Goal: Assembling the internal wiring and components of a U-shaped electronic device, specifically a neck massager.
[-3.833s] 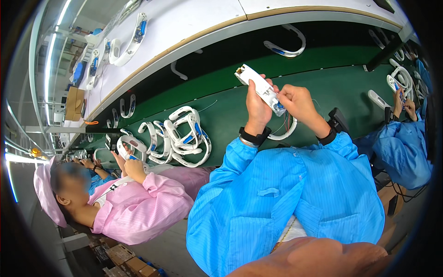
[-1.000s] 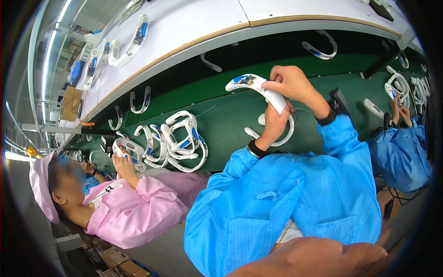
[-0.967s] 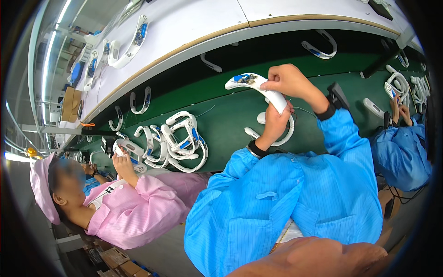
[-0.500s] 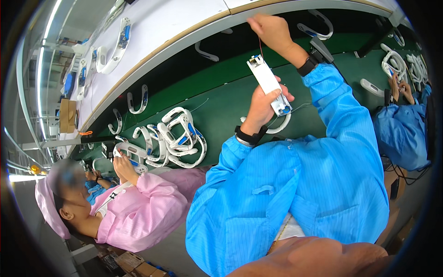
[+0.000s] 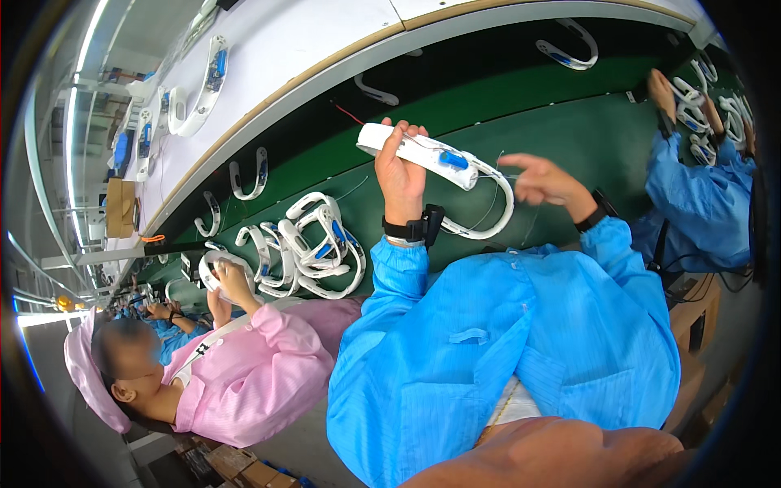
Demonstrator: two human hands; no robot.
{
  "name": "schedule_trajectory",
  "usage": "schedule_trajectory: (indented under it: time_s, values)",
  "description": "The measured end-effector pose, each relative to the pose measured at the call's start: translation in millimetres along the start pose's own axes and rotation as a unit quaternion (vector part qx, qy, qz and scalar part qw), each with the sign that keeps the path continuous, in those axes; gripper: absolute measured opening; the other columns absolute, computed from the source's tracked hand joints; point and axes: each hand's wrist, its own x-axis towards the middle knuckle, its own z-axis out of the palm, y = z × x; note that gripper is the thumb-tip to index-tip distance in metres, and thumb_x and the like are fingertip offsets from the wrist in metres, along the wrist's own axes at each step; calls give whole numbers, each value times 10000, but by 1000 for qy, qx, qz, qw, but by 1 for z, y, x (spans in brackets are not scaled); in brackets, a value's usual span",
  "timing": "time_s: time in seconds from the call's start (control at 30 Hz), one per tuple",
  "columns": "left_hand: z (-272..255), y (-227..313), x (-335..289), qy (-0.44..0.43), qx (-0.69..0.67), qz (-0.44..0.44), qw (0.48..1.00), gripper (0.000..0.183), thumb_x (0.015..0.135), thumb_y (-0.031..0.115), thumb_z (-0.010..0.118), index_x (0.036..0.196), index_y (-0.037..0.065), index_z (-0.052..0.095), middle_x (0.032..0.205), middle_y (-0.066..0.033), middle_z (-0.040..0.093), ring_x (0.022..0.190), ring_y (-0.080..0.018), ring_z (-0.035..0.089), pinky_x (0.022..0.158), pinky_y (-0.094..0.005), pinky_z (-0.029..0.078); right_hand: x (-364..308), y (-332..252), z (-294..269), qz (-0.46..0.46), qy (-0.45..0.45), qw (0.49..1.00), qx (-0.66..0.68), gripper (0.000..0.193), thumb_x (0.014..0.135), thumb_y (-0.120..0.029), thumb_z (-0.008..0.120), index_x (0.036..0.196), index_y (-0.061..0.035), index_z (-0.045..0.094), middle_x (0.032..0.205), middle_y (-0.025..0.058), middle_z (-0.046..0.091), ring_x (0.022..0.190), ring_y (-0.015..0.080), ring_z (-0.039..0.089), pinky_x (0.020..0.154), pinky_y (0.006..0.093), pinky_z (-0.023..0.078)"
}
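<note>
My left hand [image 5: 403,180] is wrapped round the wide arm of a white U-shaped plastic housing [image 5: 429,158], held above the green work surface. A blue cylinder-like part [image 5: 453,160] sits in the housing, near a thin wire. From the far left end sticks a red wire [image 5: 350,113]. The housing's slim curved arm [image 5: 506,207] bends round toward my body. My right hand [image 5: 547,180] is just right of that curve, fingers apart and pointing left, slightly blurred. Thin wires hang near its fingertips; whether it touches one is unclear.
A pile of similar white housings [image 5: 325,244] lies left on the green surface [image 5: 569,134]. A co-worker in pink [image 5: 252,366] handles one there. Another in blue [image 5: 700,195] works at right. A raised white shelf [image 5: 317,41] runs along the far side.
The housing has swung from upright to nearly level, its wire end now pointing left. My left hand has moved up and left with it. My right hand has come down from the shelf edge.
</note>
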Motion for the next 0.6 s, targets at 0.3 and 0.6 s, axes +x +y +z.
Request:
schedule_trajectory:
  time_s: [0.3,0.6]
  values:
    - [-32,-14,25,19,44,24,999,260,944,208,539,1140,61,451,934,-109,528,833,-212,517,907,-422,432,-52,-73,33,-390,268,867,157,224,885,-45,574,1088,42,611,803,78,635,581,109,517,547,219,421]
    - [-17,-40,7,-19,3,-72,997,631,918,658,271,1274,164,438,1047,-131,520,870,-279,516,863,-498,428,15,-91,107,-278,330,837,-337,161,795,-108,610,679,-4,570,579,97,507,488,193,467,473,322,357]
